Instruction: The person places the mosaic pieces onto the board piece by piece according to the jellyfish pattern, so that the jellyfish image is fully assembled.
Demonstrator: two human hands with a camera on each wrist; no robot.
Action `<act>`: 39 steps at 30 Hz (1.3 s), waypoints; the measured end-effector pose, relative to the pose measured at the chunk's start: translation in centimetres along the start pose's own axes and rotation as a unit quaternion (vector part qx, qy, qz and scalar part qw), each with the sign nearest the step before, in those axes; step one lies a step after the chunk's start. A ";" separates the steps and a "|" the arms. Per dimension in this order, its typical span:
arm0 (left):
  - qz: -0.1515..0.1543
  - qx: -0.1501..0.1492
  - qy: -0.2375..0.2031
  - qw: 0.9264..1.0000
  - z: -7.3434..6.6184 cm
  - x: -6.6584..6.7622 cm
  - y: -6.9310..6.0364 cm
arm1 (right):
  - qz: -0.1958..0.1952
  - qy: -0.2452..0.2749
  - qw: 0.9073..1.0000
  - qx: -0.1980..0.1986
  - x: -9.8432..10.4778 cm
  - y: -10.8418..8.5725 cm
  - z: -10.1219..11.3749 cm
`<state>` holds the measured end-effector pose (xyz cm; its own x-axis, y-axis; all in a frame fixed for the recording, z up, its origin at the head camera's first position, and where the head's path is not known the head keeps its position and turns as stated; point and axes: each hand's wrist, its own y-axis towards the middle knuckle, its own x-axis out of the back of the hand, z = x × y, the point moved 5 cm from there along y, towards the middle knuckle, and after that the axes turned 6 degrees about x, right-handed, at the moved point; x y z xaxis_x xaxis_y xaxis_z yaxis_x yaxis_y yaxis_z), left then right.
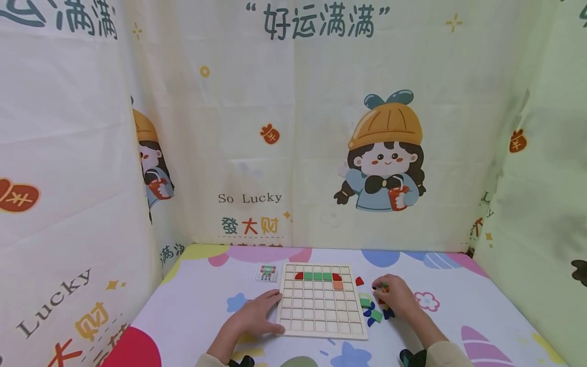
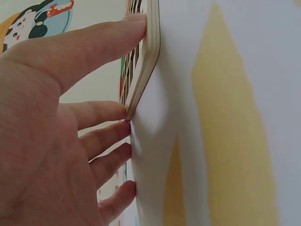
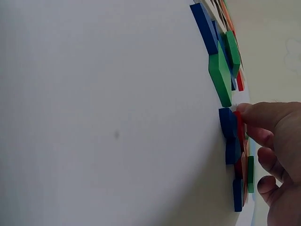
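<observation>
A wooden grid board (image 1: 316,311) lies on the table, with a row of green squares (image 1: 318,276) between two red rounded pieces near its top and an orange square (image 1: 338,285) below the right end. At the board's left edge, my left hand (image 1: 257,313) rests with spread fingers; in the left wrist view the thumb (image 2: 103,40) touches the board's side. My right hand (image 1: 396,293) is over loose pieces right of the board. In the right wrist view its thumb touches a red piece (image 3: 240,127) beside blue pieces (image 3: 228,122); whether the fingers pinch it is hidden.
A small pattern card (image 1: 267,272) lies by the board's top left corner. Between board and right hand are green pieces (image 1: 376,316), blue pieces and a lone red piece (image 1: 359,281). Printed cloth walls (image 1: 312,153) enclose the table on the back and sides.
</observation>
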<state>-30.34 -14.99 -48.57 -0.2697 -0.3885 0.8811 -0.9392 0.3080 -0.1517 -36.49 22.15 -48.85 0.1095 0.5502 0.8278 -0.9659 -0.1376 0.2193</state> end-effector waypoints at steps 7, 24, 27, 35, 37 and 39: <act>-0.002 -0.003 0.004 1.000 0.0 0.1 0.1 | -0.004 0.044 0.999 -0.001 -0.6 0.3 0.4; 0.001 0.000 -0.001 1.000 -0.1 0.0 0.1 | -0.010 0.001 1.000 0.014 -0.7 0.3 1.2; 0.000 0.001 -0.001 1.000 0.0 0.0 0.1 | -0.008 -0.006 1.000 0.017 -0.8 0.4 1.2; 0.000 0.005 -0.006 1.000 -0.1 0.1 -0.1 | 0.007 -0.007 1.000 0.008 -1.0 0.7 1.1; 0.001 0.006 -0.007 1.000 -0.1 0.1 -0.1 | 0.007 -0.013 1.000 0.012 -1.0 0.8 1.1; 0.002 0.006 -0.007 1.000 -0.1 0.0 -0.1 | 0.005 -0.019 1.000 0.017 -1.0 0.9 1.1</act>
<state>-30.24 -14.98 -48.48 -0.2765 -0.3997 0.8739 -0.9406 0.2989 -0.1609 -37.21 20.56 -48.94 0.1086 0.5177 0.8486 -0.9585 -0.1718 0.2275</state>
